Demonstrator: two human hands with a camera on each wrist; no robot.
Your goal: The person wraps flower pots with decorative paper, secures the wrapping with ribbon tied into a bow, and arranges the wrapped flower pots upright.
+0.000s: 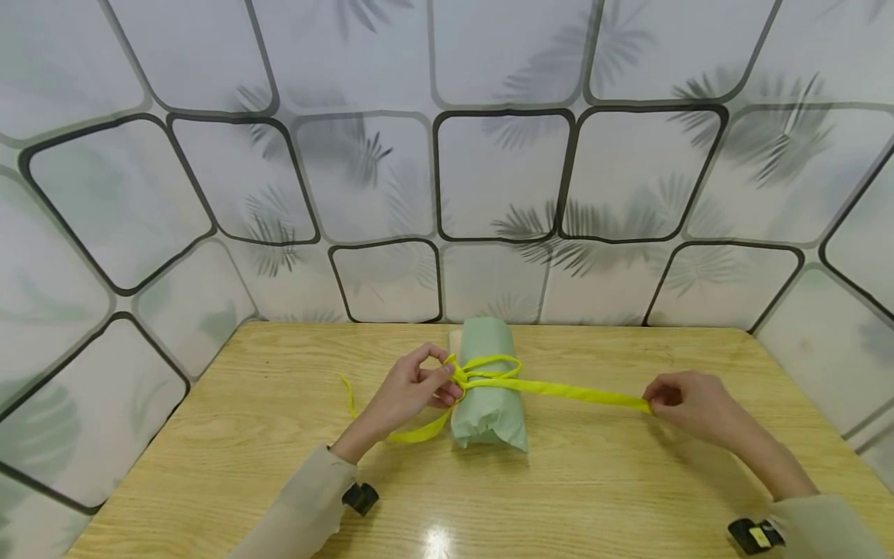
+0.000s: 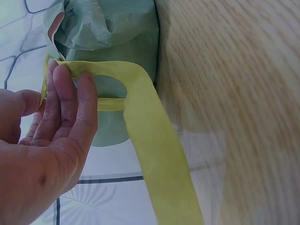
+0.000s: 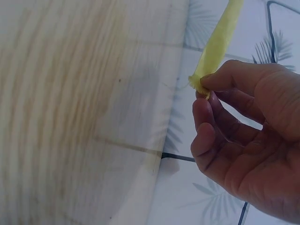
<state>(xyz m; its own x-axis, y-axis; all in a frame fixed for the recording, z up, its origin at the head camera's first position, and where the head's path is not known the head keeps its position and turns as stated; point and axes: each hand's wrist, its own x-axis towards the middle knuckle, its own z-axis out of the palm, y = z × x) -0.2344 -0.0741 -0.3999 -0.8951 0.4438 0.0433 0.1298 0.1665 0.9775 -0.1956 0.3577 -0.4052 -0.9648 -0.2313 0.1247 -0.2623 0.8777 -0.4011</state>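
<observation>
A package wrapped in pale green paper (image 1: 492, 407) lies on the wooden table, with a yellow ribbon (image 1: 573, 391) around its middle. At the package's left side, my left hand (image 1: 408, 392) pinches the ribbon by the knot and loop between thumb and fingers. Far to the right, my right hand (image 1: 698, 407) pinches the ribbon's frayed end between thumb and index finger, and that length stretches nearly straight. The other ribbon tail curls down to the left on the table. In the left wrist view, the fingers (image 2: 68, 101) partly hide the knot against the green wrapping (image 2: 108, 33).
The wooden table (image 1: 594, 497) reaches back to a wall covering (image 1: 503, 178) with rounded dark outlines and leaf patterns. Similar panels rise on both sides. A small black device sits at each sleeve cuff.
</observation>
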